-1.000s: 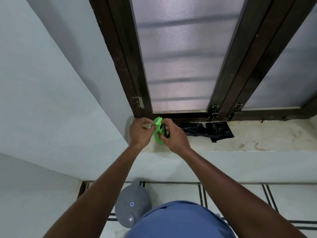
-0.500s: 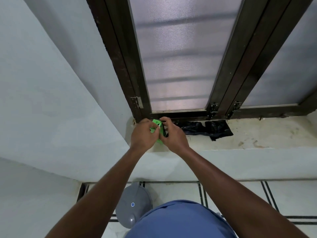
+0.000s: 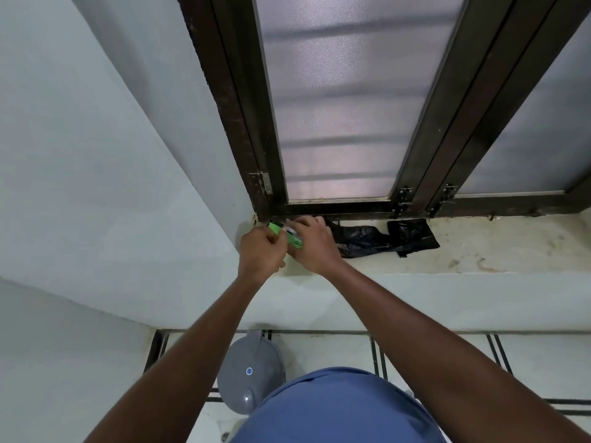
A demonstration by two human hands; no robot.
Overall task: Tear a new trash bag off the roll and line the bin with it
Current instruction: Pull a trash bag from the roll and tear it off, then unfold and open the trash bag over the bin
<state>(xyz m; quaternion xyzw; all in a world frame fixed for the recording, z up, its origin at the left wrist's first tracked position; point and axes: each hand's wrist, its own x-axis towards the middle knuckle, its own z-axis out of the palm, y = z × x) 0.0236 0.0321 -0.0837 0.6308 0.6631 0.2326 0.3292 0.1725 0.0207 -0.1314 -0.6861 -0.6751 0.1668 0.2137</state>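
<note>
Reaching up to the window sill (image 3: 499,251), both hands meet at its left end, by the corner of the dark window frame (image 3: 243,123). Left hand (image 3: 260,252) and right hand (image 3: 315,247) both pinch a small green wrapper (image 3: 289,236), fingers curled tight on it; white bit shows at its top, can't tell what. Black trash bag plastic (image 3: 377,239) lies crumpled and partly flattened on the sill, just right of the right hand, touching it. Grey lidded bin (image 3: 251,372) stands on the tiled floor (image 3: 431,356) below, lid closed, partly hidden by the person's blue shirt (image 3: 335,410).
</note>
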